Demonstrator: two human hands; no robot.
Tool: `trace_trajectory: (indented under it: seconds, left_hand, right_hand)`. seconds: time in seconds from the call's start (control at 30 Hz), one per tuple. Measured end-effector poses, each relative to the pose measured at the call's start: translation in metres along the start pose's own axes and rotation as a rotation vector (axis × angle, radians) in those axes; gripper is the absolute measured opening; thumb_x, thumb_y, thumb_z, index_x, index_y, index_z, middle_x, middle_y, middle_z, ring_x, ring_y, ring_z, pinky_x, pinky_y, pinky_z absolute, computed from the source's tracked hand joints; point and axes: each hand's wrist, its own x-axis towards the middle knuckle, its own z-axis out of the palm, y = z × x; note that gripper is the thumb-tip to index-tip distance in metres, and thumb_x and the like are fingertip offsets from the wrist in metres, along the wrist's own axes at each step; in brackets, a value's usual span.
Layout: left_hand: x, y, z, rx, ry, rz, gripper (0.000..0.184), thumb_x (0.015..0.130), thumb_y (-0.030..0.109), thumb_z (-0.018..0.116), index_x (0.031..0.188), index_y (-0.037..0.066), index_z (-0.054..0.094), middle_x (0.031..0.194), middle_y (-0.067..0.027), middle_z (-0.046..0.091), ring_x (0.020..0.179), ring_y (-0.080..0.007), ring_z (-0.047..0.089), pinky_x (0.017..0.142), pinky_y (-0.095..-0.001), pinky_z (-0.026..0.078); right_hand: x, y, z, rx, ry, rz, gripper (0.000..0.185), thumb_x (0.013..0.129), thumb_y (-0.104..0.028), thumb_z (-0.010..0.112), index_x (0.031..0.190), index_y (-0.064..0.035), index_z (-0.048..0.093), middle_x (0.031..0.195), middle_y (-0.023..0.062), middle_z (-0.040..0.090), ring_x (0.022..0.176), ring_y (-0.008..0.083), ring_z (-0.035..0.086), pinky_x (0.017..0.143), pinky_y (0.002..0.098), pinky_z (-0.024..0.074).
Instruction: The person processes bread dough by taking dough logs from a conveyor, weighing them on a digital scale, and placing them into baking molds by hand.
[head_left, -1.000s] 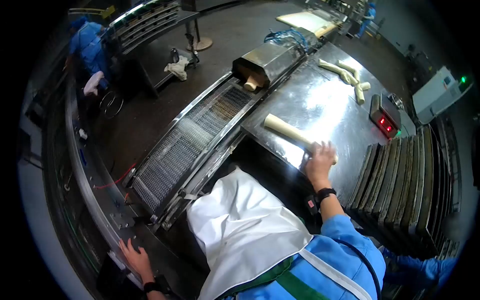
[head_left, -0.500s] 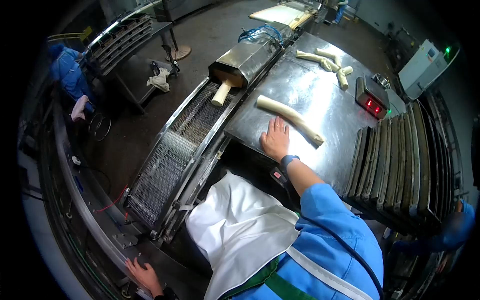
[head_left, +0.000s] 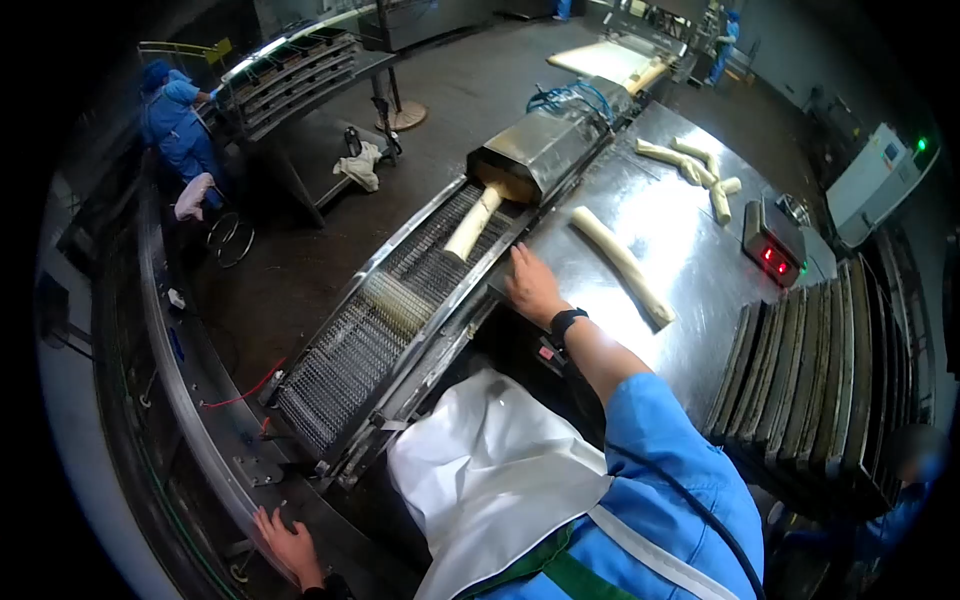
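My right hand (head_left: 533,287) is at the table's left edge beside the conveyor, fingers apart, holding nothing. One long pale dough roll (head_left: 625,268) lies on the metal table (head_left: 560,330) just right of it. Another dough roll (head_left: 472,224) sticks out of the metal housing (head_left: 540,150) onto the mesh belt (head_left: 350,340). My left hand (head_left: 289,545) is at the lower left by a metal rail, its fingers spread and empty. Several more dough pieces (head_left: 695,170) lie in a heap at the table's far end.
A scale (head_left: 772,240) with red digits stands at the table's right side, behind a row of upright trays (head_left: 800,370). Co-workers in blue are at the far left (head_left: 180,125), far right back (head_left: 724,50) and lower right (head_left: 895,510). A rack (head_left: 295,85) stands at the upper left.
My right hand has left the dough roll on the table and moved left to the conveyor's side. The roll on the belt has come further out of the housing.
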Motion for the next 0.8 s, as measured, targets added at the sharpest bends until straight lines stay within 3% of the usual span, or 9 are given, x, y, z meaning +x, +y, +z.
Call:
trace_trajectory:
  seconds: [0.03, 0.13, 0.2, 0.3, 0.43, 0.5, 0.57, 0.7, 0.8]
  left_hand:
    - [0.001, -0.001, 0.0, 0.013, -0.019, 0.016, 0.04, 0.079, 0.006, 0.056, 0.118, -0.003, 0.054, 0.143, -0.0177, 0.036, 0.139, -0.0333, 0.024, 0.113, -0.0447, 0.025]
    - [0.003, 0.004, -0.007, 0.004, -0.055, -0.015, 0.04, 0.079, 0.005, 0.057, 0.118, -0.003, 0.054, 0.143, -0.0177, 0.037, 0.139, -0.0331, 0.024, 0.113, -0.0443, 0.026]
    - [0.002, 0.0, -0.001, -0.014, -0.001, 0.0, 0.039, 0.076, 0.004, 0.057, 0.115, -0.004, 0.056, 0.141, -0.0178, 0.039, 0.137, -0.0335, 0.027, 0.112, -0.0436, 0.027]
    - [0.003, 0.001, 0.002, -0.035, 0.044, 0.01, 0.038, 0.074, 0.003, 0.057, 0.111, -0.006, 0.057, 0.138, -0.0183, 0.042, 0.136, -0.0342, 0.03, 0.111, -0.0431, 0.028]
    - [0.001, -0.007, 0.007, -0.063, 0.07, 0.051, 0.037, 0.074, 0.004, 0.057, 0.109, -0.006, 0.057, 0.137, -0.0189, 0.043, 0.134, -0.0349, 0.031, 0.111, -0.0433, 0.028]
    - [-0.001, -0.007, 0.008, -0.065, 0.088, 0.068, 0.037, 0.074, 0.004, 0.057, 0.11, -0.006, 0.057, 0.136, -0.0193, 0.044, 0.134, -0.0352, 0.031, 0.111, -0.0431, 0.028]
    - [0.001, -0.007, 0.007, -0.091, 0.101, 0.09, 0.037, 0.074, 0.004, 0.057, 0.11, -0.006, 0.057, 0.135, -0.0197, 0.044, 0.134, -0.0353, 0.031, 0.111, -0.043, 0.028]
    - [-0.001, -0.005, 0.004, -0.104, 0.099, 0.092, 0.036, 0.074, 0.004, 0.057, 0.109, -0.005, 0.057, 0.134, -0.0207, 0.046, 0.134, -0.036, 0.032, 0.111, -0.0437, 0.028]
    - [0.0, -0.011, 0.009, -0.143, 0.104, 0.097, 0.036, 0.074, 0.005, 0.057, 0.108, -0.006, 0.058, 0.133, -0.0207, 0.047, 0.134, -0.0363, 0.032, 0.11, -0.0441, 0.028]
  right_hand:
    - [0.014, -0.013, 0.01, 0.065, 0.158, -0.093, 0.055, 0.085, -0.018, 0.057, 0.13, 0.0071, 0.038, 0.136, 0.0248, 0.041, 0.124, 0.0391, 0.042, 0.104, 0.0416, 0.0357]
    - [0.046, -0.053, 0.029, 0.028, 0.229, -0.262, 0.052, 0.083, -0.015, 0.057, 0.128, 0.0056, 0.041, 0.133, 0.0234, 0.043, 0.124, 0.0369, 0.041, 0.102, 0.0414, 0.0369]
    - [0.06, -0.074, 0.045, -0.126, 0.036, -0.292, 0.039, 0.078, -0.007, 0.057, 0.116, -0.0003, 0.052, 0.128, 0.0171, 0.049, 0.125, 0.0339, 0.041, 0.1, 0.0429, 0.0369]
    - [0.068, -0.104, 0.045, -0.387, -0.231, -0.371, 0.037, 0.076, -0.01, 0.059, 0.112, -0.0063, 0.057, 0.118, 0.0099, 0.056, 0.122, 0.0304, 0.044, 0.1, 0.0513, 0.0345]
    - [0.062, -0.127, 0.048, -0.427, -0.329, -0.389, 0.033, 0.075, -0.013, 0.061, 0.108, -0.01, 0.059, 0.113, 0.008, 0.058, 0.123, 0.0278, 0.044, 0.1, 0.0536, 0.0344]
    - [0.056, -0.124, 0.045, -0.298, -0.185, -0.342, 0.026, 0.075, -0.016, 0.062, 0.101, -0.0129, 0.062, 0.109, 0.0055, 0.058, 0.118, 0.026, 0.047, 0.097, 0.0539, 0.0367]
    - [0.061, -0.124, 0.043, -0.262, -0.205, -0.311, 0.019, 0.076, -0.016, 0.062, 0.095, -0.0141, 0.064, 0.107, 0.0048, 0.058, 0.111, 0.0271, 0.05, 0.093, 0.0546, 0.0396]
    - [0.067, -0.121, 0.051, -0.169, -0.247, -0.367, 0.02, 0.072, -0.012, 0.064, 0.092, -0.0114, 0.064, 0.103, 0.0071, 0.057, 0.106, 0.0295, 0.05, 0.082, 0.0446, 0.0486]
    - [0.065, -0.11, 0.045, 0.311, -0.117, -0.321, 0.012, 0.068, -0.006, 0.058, 0.079, -0.0054, 0.063, 0.086, 0.0143, 0.061, 0.085, 0.0348, 0.057, 0.073, 0.0411, 0.0493]
